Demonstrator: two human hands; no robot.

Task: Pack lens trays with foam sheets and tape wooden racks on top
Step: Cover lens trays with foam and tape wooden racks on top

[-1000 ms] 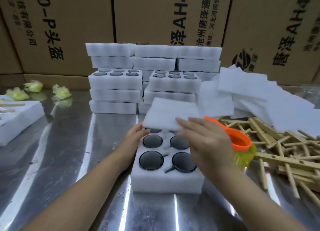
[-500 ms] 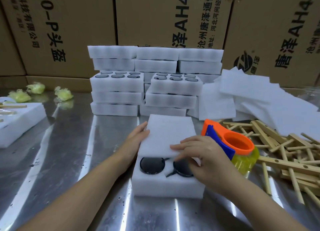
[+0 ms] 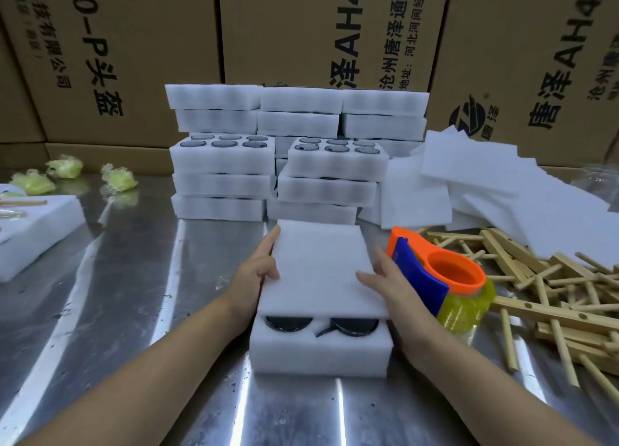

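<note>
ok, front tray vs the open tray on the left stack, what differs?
Front tray is mostly covered by a foam sheet, two lenses showing; stack tray is uncovered, six showing. Front tray sits on the table; stack tray rests on other trays. Both are white foam with dark round lenses.

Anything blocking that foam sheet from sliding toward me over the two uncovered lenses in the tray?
Nothing visible. The foam sheet lies on the lens tray; left hand and right hand flank its sides, off the two uncovered lenses.
</note>
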